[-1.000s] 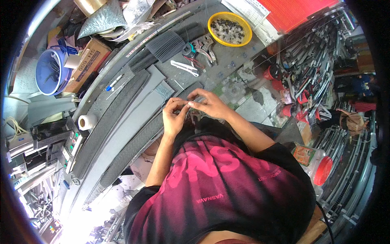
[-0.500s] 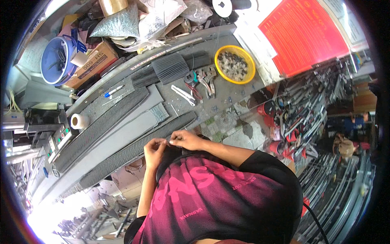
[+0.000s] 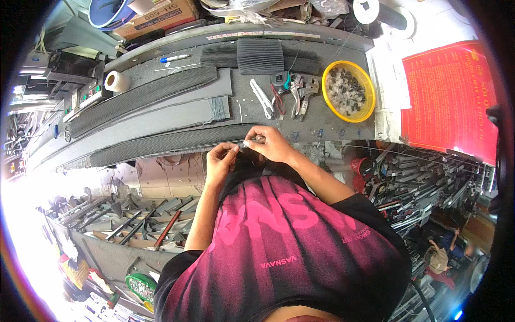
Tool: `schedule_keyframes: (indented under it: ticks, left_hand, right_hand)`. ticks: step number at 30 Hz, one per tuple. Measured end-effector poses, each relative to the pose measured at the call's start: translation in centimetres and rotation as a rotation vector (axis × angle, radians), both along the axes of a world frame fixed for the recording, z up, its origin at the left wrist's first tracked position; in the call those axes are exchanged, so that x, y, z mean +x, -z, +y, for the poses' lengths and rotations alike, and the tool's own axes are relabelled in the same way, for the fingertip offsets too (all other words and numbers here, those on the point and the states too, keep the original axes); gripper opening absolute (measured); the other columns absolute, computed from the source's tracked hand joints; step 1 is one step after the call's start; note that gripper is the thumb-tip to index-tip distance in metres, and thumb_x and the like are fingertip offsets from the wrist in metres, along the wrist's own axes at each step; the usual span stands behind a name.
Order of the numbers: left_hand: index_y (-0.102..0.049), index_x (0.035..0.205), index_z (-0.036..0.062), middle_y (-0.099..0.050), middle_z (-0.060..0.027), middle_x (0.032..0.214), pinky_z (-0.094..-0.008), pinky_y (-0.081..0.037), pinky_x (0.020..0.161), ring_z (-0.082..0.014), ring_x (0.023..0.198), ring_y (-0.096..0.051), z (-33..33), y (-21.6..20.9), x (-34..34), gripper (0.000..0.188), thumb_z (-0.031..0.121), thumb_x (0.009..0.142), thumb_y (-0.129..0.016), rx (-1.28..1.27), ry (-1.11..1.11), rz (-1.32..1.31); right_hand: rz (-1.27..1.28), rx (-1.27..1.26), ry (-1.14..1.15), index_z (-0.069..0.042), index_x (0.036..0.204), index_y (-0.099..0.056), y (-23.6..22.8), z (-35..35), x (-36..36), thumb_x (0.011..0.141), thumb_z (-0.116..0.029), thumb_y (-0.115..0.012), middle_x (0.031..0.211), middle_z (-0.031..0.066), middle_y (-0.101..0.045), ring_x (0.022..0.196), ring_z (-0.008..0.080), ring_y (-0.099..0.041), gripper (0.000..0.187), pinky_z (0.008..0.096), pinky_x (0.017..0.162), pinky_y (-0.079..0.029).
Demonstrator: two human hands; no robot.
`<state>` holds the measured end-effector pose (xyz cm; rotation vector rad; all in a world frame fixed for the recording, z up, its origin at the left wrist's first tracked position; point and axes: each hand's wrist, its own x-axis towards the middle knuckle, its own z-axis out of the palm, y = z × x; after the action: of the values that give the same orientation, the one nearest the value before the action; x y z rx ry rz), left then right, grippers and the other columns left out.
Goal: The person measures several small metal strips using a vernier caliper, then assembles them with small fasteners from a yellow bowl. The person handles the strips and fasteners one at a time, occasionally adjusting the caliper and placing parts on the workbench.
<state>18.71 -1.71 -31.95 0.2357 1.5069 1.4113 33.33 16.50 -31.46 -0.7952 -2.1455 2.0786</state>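
At the bench's near edge my left hand (image 3: 219, 162) and my right hand (image 3: 270, 145) are held close together, thumb and fingers pinched on both. Whatever lies between the fingertips is too small and too much covered to make out. Just beyond them runs a long dark pleated mesh strip (image 3: 177, 144). More grey strips (image 3: 155, 115) lie behind it, one with a bundle of fine threads (image 3: 217, 109) at its end. Further back are a white utility knife (image 3: 262, 99), a teal and black tape measure (image 3: 281, 81) and metal pliers (image 3: 304, 96).
To the right stands a yellow basket (image 3: 370, 96) of small black and clear pieces, beside a red printed sheet (image 3: 448, 102). A pleated block (image 3: 259, 57), blue pen (image 3: 174, 58) and white roll (image 3: 117, 81) lie farther back. Metal profiles (image 3: 418, 185) fill the right; another person (image 3: 440, 257) is there.
The head view has turned, so the bench now lies straighter across and the strips appear higher. My hands remain pinched near each other at the bench edge.
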Motion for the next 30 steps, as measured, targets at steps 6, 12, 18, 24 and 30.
schedule_keyframes:
  ticks: [6, 12, 18, 24, 30]
  left_hand:
    - [-0.075, 0.106, 0.0046, -0.065, 0.0046, 0.079, -0.0241, -0.041, 0.053, -0.0041, 0.063, -0.054, 1.8, 2.1, -0.6, 0.013, 0.017, 0.104, -0.078, 0.017, 0.072, 0.002]
    - [-0.073, 0.105, 0.0031, -0.062, 0.0041, 0.075, -0.023, -0.038, 0.049, -0.0036, 0.058, -0.051, 4.8, 2.5, -0.8, 0.013, 0.016, 0.105, -0.076, 0.128, 0.171, 0.009]
    - [-0.073, 0.115, 0.0025, -0.065, 0.0016, 0.08, -0.0226, -0.037, 0.051, -0.0041, 0.058, -0.05, 10.4, 1.8, 1.0, 0.016, 0.015, 0.105, -0.075, 0.15, 0.238, 0.192]
    - [-0.072, 0.127, 0.0034, -0.07, -0.0015, 0.09, -0.0259, -0.048, 0.066, -0.0069, 0.075, -0.061, 13.2, 0.4, 2.6, 0.023, 0.006, 0.105, -0.071, 0.208, 0.394, 0.355]
    - [-0.069, 0.14, 0.0023, -0.075, -0.0043, 0.089, -0.0273, -0.052, 0.065, -0.0073, 0.074, -0.066, 14.3, -1.3, 5.8, 0.039, 0.002, 0.101, -0.076, 0.335, 0.653, 0.382]
  right_hand:
    - [0.048, 0.207, 0.061, -0.003, 0.107, -0.069, 0.1, -0.9, 1.8, 0.106, -0.023, -0.075, 0.075, 0.0027, -0.069, 0.064, 0.011, -0.067, 0.021, 0.0315, 0.059, -0.053]
    - [-0.111, 0.553, 0.218, -0.01, 0.127, -0.064, -2.6, -0.3, 5.3, 0.1, -0.035, -0.08, 0.071, 0.002, -0.049, 0.065, 0.0184, -0.061, 0.04, 0.0396, 0.064, -0.048]
    - [-0.235, 0.715, 0.277, -0.014, 0.126, -0.054, -4.8, 3.4, 7.1, 0.096, -0.024, -0.072, 0.081, 0.0158, -0.069, 0.08, 0.0427, -0.072, 0.037, 0.0563, 0.073, -0.054]
    - [-0.382, 0.896, 0.215, -0.009, 0.122, -0.055, -5.0, 5.6, 6.8, 0.097, -0.019, -0.068, 0.087, 0.0219, -0.074, 0.085, 0.049, -0.072, 0.03, 0.062, 0.078, -0.056]
    - [-0.1, 0.627, 0.293, -0.006, 0.121, -0.056, -6.9, 5.4, 9.5, 0.096, -0.007, -0.066, 0.089, 0.0207, -0.073, 0.088, 0.0444, -0.074, 0.027, 0.0569, 0.078, -0.055]
